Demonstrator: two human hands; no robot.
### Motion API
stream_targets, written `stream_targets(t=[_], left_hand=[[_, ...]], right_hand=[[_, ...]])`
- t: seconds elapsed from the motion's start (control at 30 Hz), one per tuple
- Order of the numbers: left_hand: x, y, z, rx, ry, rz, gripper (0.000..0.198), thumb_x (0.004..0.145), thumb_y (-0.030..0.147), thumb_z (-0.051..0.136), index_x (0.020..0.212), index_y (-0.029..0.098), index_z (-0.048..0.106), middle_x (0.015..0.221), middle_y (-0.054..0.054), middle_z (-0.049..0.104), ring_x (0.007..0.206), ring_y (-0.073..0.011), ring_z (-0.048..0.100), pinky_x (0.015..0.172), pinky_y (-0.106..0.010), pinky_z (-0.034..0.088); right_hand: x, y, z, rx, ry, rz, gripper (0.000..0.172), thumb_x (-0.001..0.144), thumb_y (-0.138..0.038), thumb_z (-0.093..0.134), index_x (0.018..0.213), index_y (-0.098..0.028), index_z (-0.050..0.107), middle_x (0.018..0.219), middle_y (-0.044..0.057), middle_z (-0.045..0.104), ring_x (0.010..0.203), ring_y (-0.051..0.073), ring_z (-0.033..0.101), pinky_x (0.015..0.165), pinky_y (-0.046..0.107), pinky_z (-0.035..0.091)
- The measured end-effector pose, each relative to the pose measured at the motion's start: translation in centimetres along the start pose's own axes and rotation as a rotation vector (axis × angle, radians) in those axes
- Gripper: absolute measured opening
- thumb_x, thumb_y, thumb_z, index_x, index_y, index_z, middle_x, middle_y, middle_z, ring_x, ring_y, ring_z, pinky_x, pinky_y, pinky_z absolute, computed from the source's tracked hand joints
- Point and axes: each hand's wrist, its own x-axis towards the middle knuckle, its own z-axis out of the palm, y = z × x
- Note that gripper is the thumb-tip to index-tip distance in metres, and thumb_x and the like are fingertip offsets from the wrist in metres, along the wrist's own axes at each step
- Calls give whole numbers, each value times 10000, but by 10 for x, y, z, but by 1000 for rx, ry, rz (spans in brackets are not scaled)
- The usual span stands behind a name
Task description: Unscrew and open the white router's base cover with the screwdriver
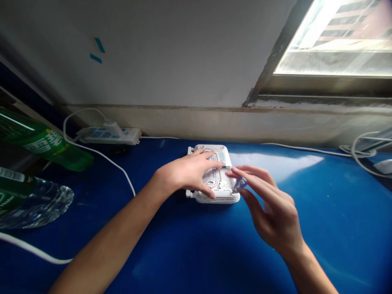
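Observation:
A white router (226, 194) with a vented underside lies bottom up on the blue table, its antenna hinges towards the left. My left hand (196, 169) rests across it with fingers spread and pressed on the casing. Between the thumb and fingers of my right hand (272, 204) is a small screwdriver (240, 184) with a clear, purplish handle. Its lower end meets the router's near right corner, at a round screw recess; the tip itself is hidden. A pale label shows between my hands on the router.
Along the wall at the back left stands a white power strip (131, 136) with a plug and cable. A green bottle (45, 143) and a clear water bottle (45, 202) lie at the left. White cable coils (361, 151) sit at the far right, below the window.

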Motion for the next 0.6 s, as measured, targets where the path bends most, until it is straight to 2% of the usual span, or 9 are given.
stream_targets(t=[0.1,0.2,0.27,0.37,0.43,0.53,0.6], left_hand=[[0,-1,1,-12,-1,-4,981,770,555,905,1620,367,453,1776,-66,251,1642,-423,149,1289,-587,291],[1,-1,1,7,0,5,964,783,566,890,1619,377,450,1774,-63,255,1641,-409,162,1289,-574,291],[0,-1,1,14,2,8,968,783,594,881,1621,381,445,1774,-69,254,1645,-397,157,1287,-570,296],[0,-3,2,10,-6,-1,979,782,626,870,1626,390,433,1785,-66,224,1655,-391,119,1282,-584,294],[0,-4,3,8,-5,0,983,779,638,868,1627,400,430,1790,-56,211,1655,-401,108,1279,-601,291],[1,-5,3,6,-3,5,991,775,654,863,1629,410,424,1791,-47,208,1652,-415,107,1275,-616,291],[2,-4,3,6,-9,0,988,781,653,857,1632,412,418,1793,-49,200,1653,-416,103,1273,-621,291]], right_hand=[[-5,5,3,76,13,61,521,971,-22,660,1429,-272,654,1172,91,771,1061,258,716,852,421,618],[-7,9,5,95,101,132,559,954,-53,710,1451,-291,615,1233,84,739,1033,243,742,895,425,615],[-6,11,5,22,147,112,603,925,-68,761,1458,-306,613,1191,72,729,969,229,736,863,411,608],[-2,12,0,-115,152,46,521,899,-98,812,1365,-302,701,1007,44,693,816,194,678,706,353,569],[-2,12,-5,-158,139,16,523,909,-103,804,1387,-290,698,1045,66,707,882,215,687,746,369,575],[-4,12,-11,-89,72,20,572,991,-49,646,1520,-259,599,1325,134,721,1198,297,674,958,478,572],[-4,11,-13,-42,59,24,575,996,-7,593,1518,-250,602,1338,125,736,1222,296,675,947,472,583]])
